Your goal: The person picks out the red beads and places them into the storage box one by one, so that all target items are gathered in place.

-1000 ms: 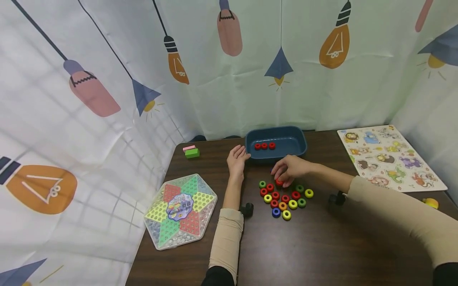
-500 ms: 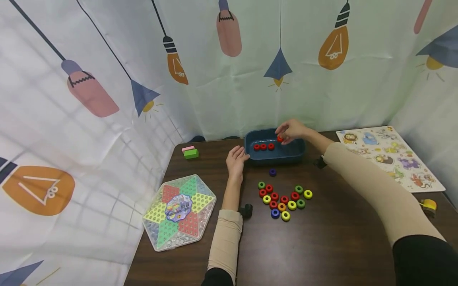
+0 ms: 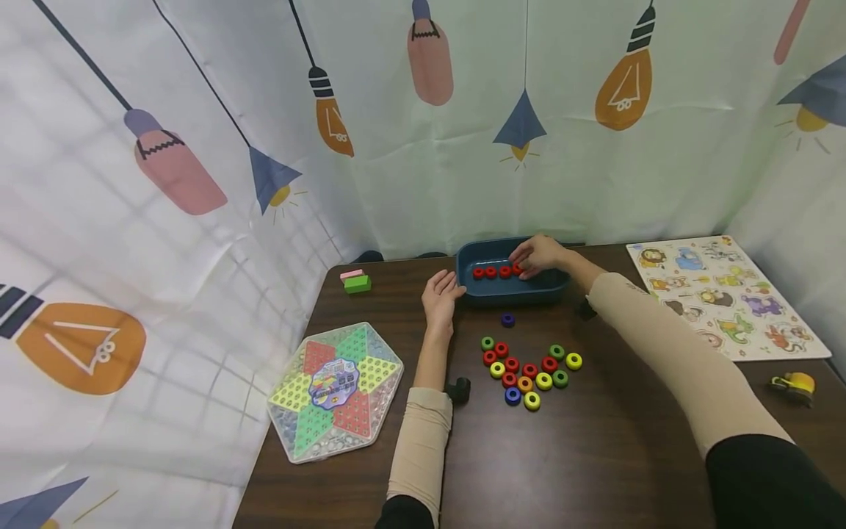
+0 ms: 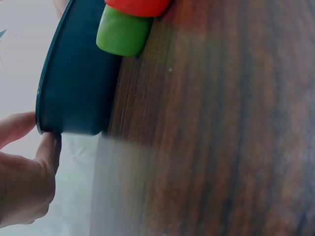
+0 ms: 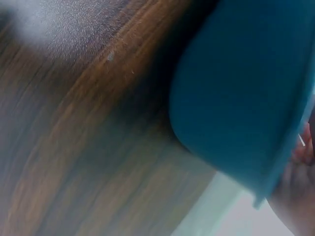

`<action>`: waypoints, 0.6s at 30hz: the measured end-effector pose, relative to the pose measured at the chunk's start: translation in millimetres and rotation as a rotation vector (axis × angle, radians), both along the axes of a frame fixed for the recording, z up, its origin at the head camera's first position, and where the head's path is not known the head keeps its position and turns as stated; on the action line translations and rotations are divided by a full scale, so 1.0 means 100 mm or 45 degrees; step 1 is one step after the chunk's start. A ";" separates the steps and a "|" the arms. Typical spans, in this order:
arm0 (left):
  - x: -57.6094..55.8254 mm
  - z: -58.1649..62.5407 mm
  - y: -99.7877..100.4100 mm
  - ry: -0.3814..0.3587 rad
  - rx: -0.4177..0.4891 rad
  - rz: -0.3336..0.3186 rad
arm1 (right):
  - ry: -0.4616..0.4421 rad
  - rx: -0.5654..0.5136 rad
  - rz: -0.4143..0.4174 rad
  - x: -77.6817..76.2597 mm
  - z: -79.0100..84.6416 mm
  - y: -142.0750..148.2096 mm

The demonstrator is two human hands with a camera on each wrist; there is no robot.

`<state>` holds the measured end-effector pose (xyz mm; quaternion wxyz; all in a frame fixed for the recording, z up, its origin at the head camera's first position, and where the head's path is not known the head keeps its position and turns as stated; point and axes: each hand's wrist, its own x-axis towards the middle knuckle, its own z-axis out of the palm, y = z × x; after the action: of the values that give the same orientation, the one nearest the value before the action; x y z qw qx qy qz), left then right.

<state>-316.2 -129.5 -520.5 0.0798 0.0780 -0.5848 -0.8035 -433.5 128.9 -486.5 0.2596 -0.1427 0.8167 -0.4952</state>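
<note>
The blue plastic bin stands at the back of the table, with a row of three red rings on its floor. Reaching into it, my right hand pinches another red ring at the right end of that row. In the right wrist view the bin wall hides most of the hand. My left hand is at the bin's left end, fingers relaxed, palm up. The left wrist view has the left hand's fingertips touching the bin.
Loose rings in red, yellow, green, blue and orange lie in front of the bin, with a lone blue ring nearer it. Left are a Chinese checkers set and a green block; right are an animal board and a yellow item.
My right hand has carried a red ring from the loose group into the bin, then lowered it beside the row. The left hand has kept its place.
</note>
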 end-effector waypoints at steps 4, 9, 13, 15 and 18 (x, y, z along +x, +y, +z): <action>0.00 0.00 0.02 0.005 -0.010 0.019 | 0.174 0.043 0.026 0.10 0.14 0.08; -0.01 -0.02 0.01 0.019 0.010 0.033 | 0.327 0.028 0.089 0.41 0.39 0.12; -0.03 -0.02 0.01 0.025 0.018 0.027 | 0.372 0.074 0.273 0.78 0.56 0.12; -0.04 -0.02 0.01 0.022 0.018 0.028 | 0.342 0.108 0.369 0.99 0.60 0.11; -0.03 -0.02 0.02 0.017 0.020 0.025 | 0.232 0.156 0.477 1.28 0.56 0.11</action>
<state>-319.7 -127.5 -523.0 0.0910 0.0791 -0.5771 -0.8077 -305.4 139.8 -430.4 0.2803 -0.3201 0.8246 -0.3727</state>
